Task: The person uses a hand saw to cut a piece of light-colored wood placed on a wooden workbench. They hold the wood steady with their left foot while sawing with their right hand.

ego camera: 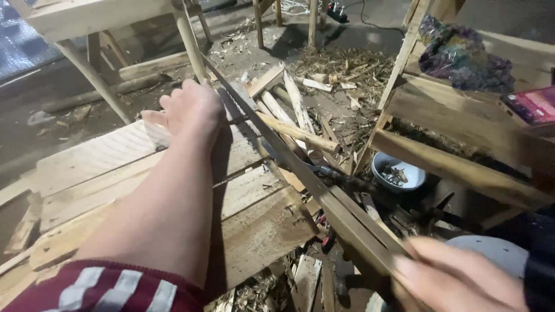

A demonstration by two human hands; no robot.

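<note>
left hand (191, 110) fingers spread on wooden boards (115, 167); right hand (457, 277) fingers gripping saw (300, 167); red flat package (535, 104) on shelf.

A rough bench of pale wooden planks (104, 173) carries a small block of wood (156, 134) near its far edge. Below lies a dirt floor (34, 133), littered with wood offcuts (298, 107), shavings (347, 63) and a white bowl (398, 171).

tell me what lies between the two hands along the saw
In the head view, only the long saw blade spans from the left hand to the right hand, crossing the edge of the plank bench.
</note>
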